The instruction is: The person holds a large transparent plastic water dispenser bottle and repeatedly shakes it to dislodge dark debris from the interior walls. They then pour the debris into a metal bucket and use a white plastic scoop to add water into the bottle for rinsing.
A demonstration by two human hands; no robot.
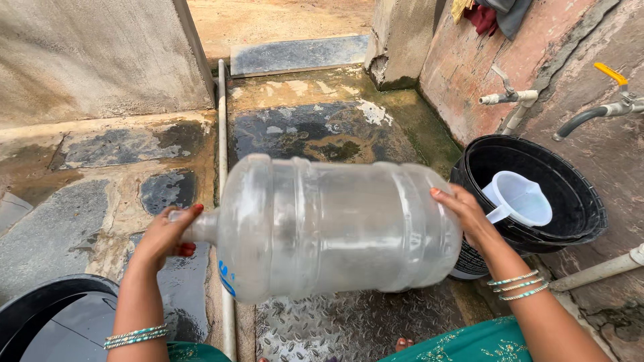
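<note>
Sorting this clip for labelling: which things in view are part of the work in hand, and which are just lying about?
In hand: clear water jug, held sideways; left hand at its neck; right hand at its base.

Lying about: black bucket, white mug inside, two taps, clothes.

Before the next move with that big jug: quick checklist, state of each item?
1. Left hand around the neck of the clear water jug: ok, fingers wrap it.
2. Right hand flat against the jug's base: ok, in contact.
3. Jug attitude: ok, held sideways, off the ground.
4. Jug mouth open or capped: cannot tell, the left hand covers it.
5. Black bucket by the right hand: not ok if it must be empty, a white scoop jug lies inside.
6. Footing: not ok, the stone floor looks wet and stained.
</note>
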